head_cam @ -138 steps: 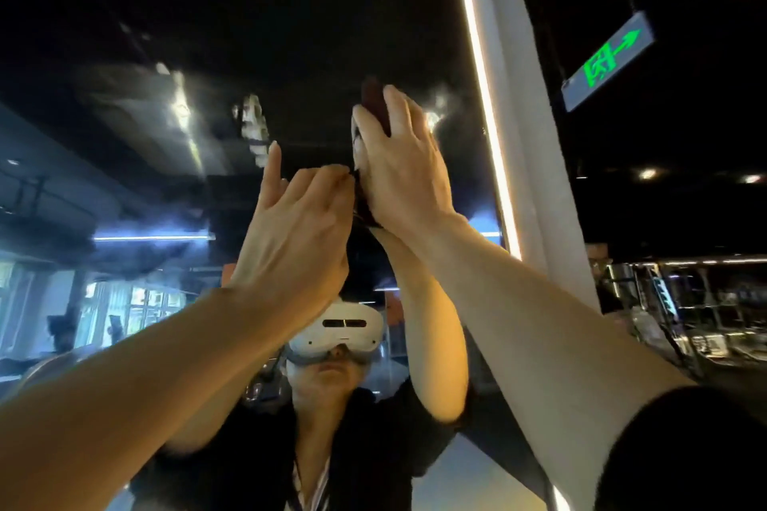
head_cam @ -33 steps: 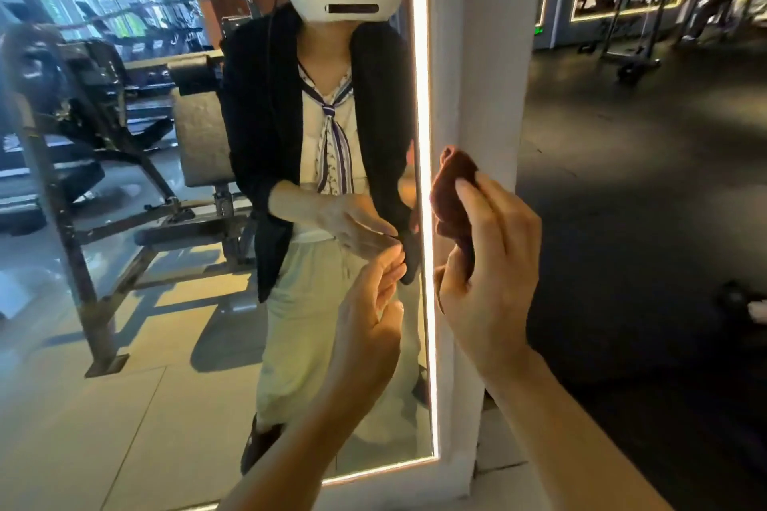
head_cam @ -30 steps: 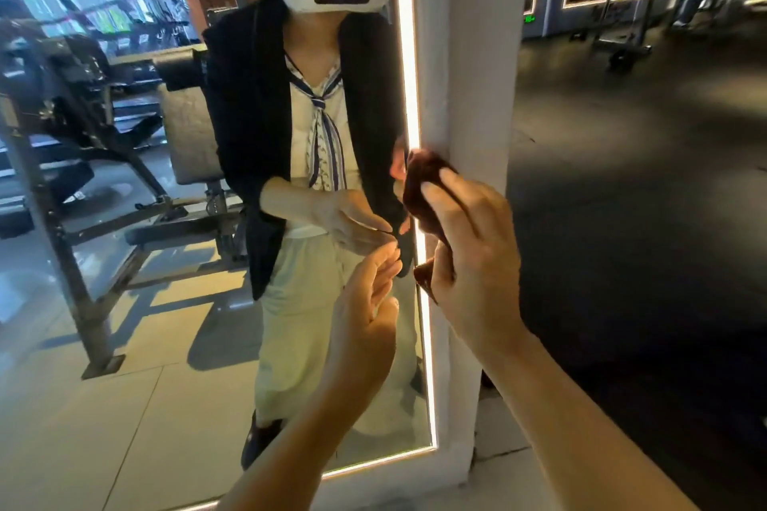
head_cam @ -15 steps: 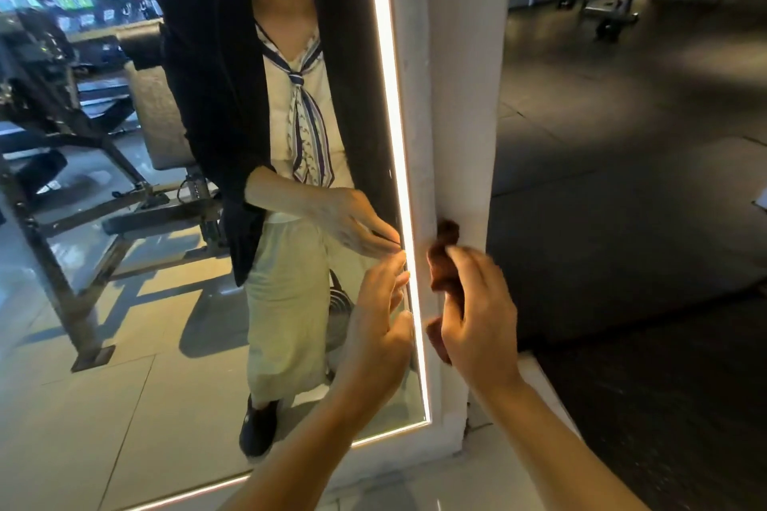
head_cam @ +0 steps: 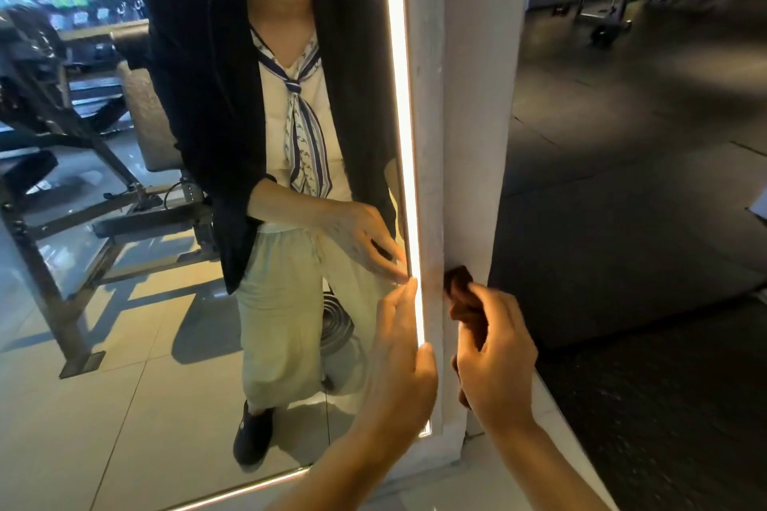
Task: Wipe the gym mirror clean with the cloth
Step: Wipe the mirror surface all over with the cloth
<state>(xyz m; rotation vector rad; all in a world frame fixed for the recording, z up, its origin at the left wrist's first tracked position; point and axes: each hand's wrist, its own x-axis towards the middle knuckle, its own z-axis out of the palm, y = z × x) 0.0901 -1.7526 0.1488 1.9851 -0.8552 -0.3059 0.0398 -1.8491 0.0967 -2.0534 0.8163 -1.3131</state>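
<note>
You are steadying yourself with your left hand (head_cam: 400, 348), fingers relaxed and straight against the tall lit-edged gym mirror (head_cam: 124, 303). Right of it, your right hand (head_cam: 496, 348) is gripping the bunched dark-red cloth (head_cam: 458, 290), pressing it onto the white pillar frame (head_cam: 465, 137) beside the glass, probably to clean that edge.

Bunched brown cloth (head_cam: 458, 282), lit floor mirror (head_cam: 124, 303)

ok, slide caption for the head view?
Right hand grips brown cloth against white mirror frame; left hand rests beside it.
</note>
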